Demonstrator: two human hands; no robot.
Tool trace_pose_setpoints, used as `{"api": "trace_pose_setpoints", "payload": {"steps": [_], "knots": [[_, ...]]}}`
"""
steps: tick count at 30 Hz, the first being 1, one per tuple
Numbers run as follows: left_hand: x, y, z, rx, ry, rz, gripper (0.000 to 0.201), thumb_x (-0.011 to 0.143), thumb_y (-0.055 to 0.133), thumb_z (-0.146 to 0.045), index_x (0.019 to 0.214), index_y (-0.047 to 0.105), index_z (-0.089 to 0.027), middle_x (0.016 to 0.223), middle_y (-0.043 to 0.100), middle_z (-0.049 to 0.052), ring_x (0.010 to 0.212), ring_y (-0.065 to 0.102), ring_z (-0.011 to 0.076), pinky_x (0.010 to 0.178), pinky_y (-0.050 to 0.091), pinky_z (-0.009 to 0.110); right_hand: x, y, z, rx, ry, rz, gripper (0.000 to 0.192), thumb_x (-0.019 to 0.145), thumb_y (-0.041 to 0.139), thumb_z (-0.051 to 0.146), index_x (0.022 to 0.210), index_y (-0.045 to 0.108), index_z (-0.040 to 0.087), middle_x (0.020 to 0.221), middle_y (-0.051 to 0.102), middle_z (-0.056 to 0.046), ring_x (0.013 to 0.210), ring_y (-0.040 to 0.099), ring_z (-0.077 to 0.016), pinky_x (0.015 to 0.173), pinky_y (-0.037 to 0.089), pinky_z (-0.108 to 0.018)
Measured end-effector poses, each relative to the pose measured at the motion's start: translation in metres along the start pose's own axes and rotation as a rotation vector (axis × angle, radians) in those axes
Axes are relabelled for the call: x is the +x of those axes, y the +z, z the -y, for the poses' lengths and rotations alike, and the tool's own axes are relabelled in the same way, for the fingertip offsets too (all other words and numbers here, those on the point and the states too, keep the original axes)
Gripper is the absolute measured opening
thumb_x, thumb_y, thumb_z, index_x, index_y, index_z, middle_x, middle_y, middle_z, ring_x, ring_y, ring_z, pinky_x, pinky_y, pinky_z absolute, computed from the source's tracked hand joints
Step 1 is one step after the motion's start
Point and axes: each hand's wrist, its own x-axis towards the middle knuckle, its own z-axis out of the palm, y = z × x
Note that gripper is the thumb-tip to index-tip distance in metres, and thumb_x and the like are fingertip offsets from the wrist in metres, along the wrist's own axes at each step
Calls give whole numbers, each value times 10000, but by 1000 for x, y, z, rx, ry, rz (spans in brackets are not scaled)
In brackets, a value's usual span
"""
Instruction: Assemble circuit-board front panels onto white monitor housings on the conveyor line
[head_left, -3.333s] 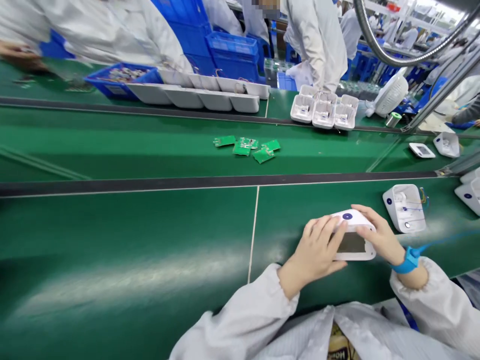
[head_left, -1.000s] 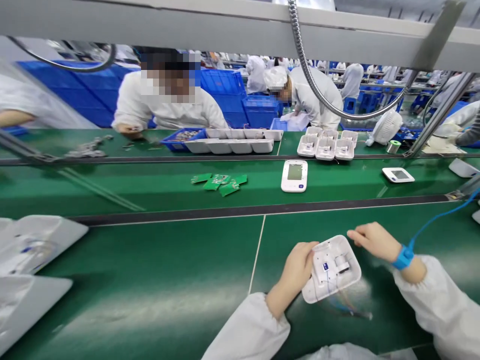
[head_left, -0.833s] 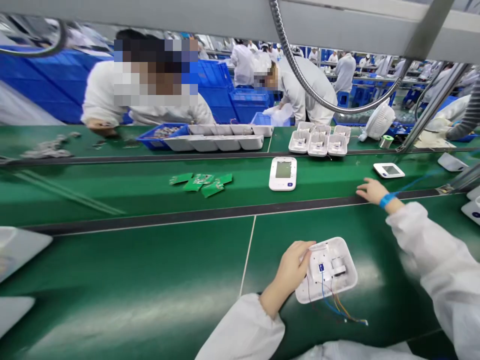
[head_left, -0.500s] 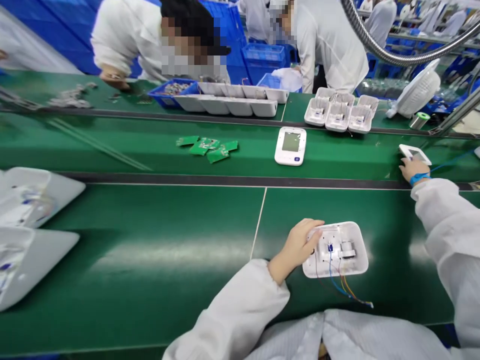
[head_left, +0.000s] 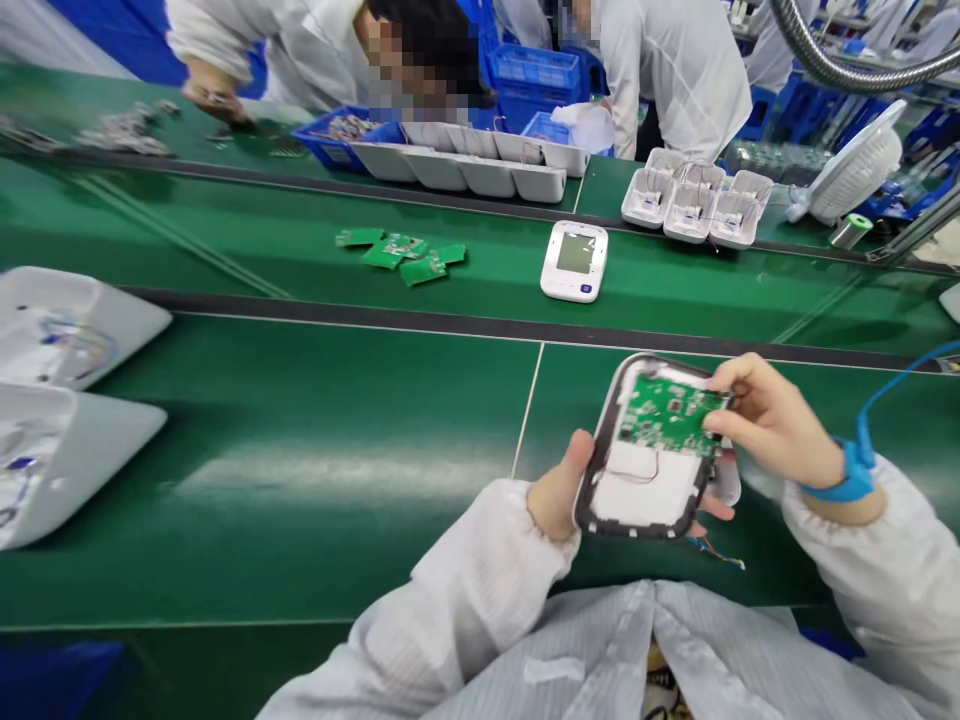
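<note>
My left hand (head_left: 556, 495) is wrapped round a device's front cover (head_left: 645, 485), its thumb on the left rim and fingertips showing past the right side. The cover is turned over, with a dark frame and a thin red wire on its white inner face. A green circuit board (head_left: 660, 412) covers its upper part. My right hand (head_left: 776, 425), a blue strap at the wrist, pinches the cover's upper right edge by the board's corner. Behind the cover, a white back shell (head_left: 727, 482) lies mostly hidden, with coloured wires (head_left: 716, 552) trailing from it.
Another white device (head_left: 575, 262) with a screen lies face up beyond the dark rail, right of several green boards (head_left: 401, 252). White shells (head_left: 75, 440) stand at the left; more shells (head_left: 694, 200) sit at the back. A co-worker (head_left: 300, 55) leans over the far bench.
My right hand has brought the cover back from the far right, turned over. My left hand has moved from the back shell onto the cover. The view has tilted downward.
</note>
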Motion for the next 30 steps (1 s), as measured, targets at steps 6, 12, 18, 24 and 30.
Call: {"api": "trace_pose_setpoints", "payload": {"steps": [6, 12, 18, 24, 30], "knots": [[-37, -13, 11, -242, 214, -203, 887, 691, 596, -681, 1366, 523, -111, 1364, 593, 211, 1162, 613, 389, 1009, 463, 546, -46, 45, 12, -651, -300, 82, 249, 904, 671, 427, 904, 620, 183, 849, 658, -49, 765, 617, -192, 641, 511, -328], [-44, -24, 0, -224, 397, -445, 700, 740, 562, -519, 1329, 553, -141, 1389, 586, 187, 1199, 598, 393, 1031, 451, 570, -92, 91, 2, -1064, -226, 314, 205, 680, 871, 184, 684, 669, 145, 862, 680, -84, 806, 623, -256, 652, 497, -380], [-42, -21, 3, -166, 387, -406, 727, 743, 550, -547, 1326, 548, -112, 1382, 582, 217, 1134, 631, 395, 972, 489, 550, -79, 68, 0, -750, -43, 262, 176, 967, 558, 201, 888, 716, 194, 871, 743, -44, 747, 673, -183, 675, 494, -306], [-37, -28, 14, -37, 385, -356, 801, 671, 671, -474, 1384, 496, -154, 1423, 553, 195, 1165, 615, 411, 952, 507, 550, -72, 51, 12, -501, 200, 151, 194, 958, 540, 297, 888, 703, 219, 740, 706, -14, 667, 646, -166, 626, 464, -281], [-33, -36, 27, 101, 356, -381, 811, 655, 769, -415, 1383, 500, -181, 1413, 574, 174, 1235, 584, 408, 1016, 491, 528, -63, 49, 12, -28, 397, 206, 218, 946, 561, 384, 973, 695, 215, 775, 732, -7, 634, 638, -134, 574, 485, -242]]}}
